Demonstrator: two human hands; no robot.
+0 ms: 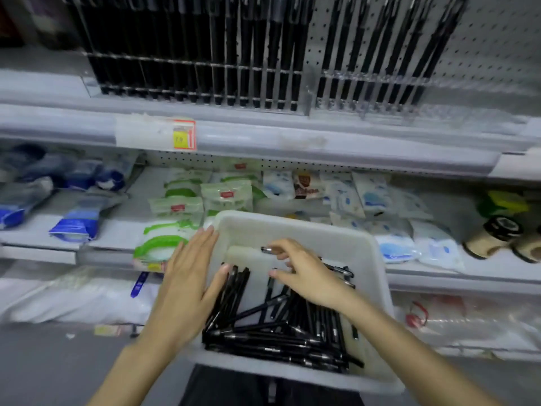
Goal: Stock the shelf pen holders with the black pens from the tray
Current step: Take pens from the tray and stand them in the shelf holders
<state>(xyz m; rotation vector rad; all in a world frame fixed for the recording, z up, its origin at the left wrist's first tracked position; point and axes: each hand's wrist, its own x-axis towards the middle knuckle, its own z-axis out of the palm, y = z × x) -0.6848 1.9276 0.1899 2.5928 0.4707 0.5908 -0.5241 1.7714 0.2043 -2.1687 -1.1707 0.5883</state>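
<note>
Head camera shows my left hand (pixel 187 285) flat, fingers straight, against the left wall of the white tray (pixel 292 227), thumb touching the black pens (pixel 278 338) heaped inside. My right hand (pixel 307 276) curls over them, fingertips pinching a single pen (pixel 267 249). Above, the shelf pen holders (pixel 205 60) stand mostly filled.

The upper shelf (pixel 263 136) carries clear pen holders (pixel 345 76) side by side, with black pens (pixel 231 39) standing upright in them; a yellow price label (pixel 183 134) sits on its front edge. The middle shelf (pixel 38 232) bears blue packs (pixel 76 221) at the left, green-and-white packs (pixel 205 197) in the middle, white-and-blue packs (pixel 366 194) to the right, and rolls (pixel 494 235) at the far right.
</note>
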